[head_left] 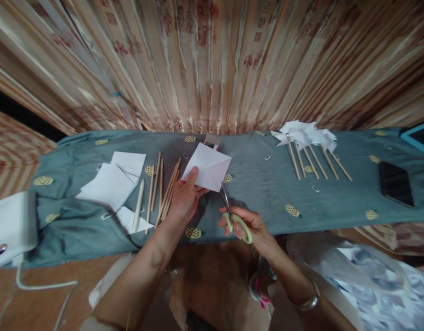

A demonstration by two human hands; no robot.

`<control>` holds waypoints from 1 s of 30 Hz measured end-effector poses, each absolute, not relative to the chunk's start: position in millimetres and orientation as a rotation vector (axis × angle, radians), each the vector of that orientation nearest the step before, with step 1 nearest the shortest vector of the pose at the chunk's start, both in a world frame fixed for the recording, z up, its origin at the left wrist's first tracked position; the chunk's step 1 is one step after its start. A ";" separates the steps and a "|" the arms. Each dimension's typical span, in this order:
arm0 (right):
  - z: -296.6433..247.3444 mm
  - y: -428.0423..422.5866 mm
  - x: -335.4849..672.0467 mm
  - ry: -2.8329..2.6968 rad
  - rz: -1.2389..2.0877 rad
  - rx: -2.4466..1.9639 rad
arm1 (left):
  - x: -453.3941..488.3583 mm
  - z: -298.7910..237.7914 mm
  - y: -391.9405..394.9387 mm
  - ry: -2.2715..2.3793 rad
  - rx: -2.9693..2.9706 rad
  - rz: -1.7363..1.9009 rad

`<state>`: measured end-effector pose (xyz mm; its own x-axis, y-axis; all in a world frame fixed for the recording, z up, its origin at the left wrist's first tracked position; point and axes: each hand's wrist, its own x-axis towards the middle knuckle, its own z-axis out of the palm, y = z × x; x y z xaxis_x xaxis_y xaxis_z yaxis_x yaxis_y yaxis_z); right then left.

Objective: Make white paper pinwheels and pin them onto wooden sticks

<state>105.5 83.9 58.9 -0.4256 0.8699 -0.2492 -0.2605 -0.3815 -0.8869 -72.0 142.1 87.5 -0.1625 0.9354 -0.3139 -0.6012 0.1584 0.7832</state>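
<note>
A square sheet of white paper (212,165) with crease lines is pinched in my left hand (187,193), thumb on top and fingers beneath. My right hand (246,225) grips scissors (245,229) with pale green handles. Their blades point up at the paper's lower right corner and appear to meet its edge. Left of my left hand lie several thin wooden sticks (155,181). Beyond them are a pale marker-like stick (138,204) and a loose pile of white paper sheets (108,186).
Several white paper pinwheels (306,133) on sticks lie at the back right. A black phone (396,184) and a blue-framed device (418,138) are at the far right. A white corded appliance (14,227) stands left. Curtains (212,64) hang behind the cloth-covered table (260,202).
</note>
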 end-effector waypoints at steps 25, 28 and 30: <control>60.7 90.6 111.7 -1.067 1.890 -0.995 | -60.2 81.4 144.3 1.012 0.376 1.363; 60.1 90.3 111.9 -1.066 1.887 -0.997 | -60.0 80.6 144.2 1.016 0.389 1.367; 60.3 90.0 111.6 -1.058 1.888 -1.006 | -60.1 80.7 143.8 1.018 0.394 1.365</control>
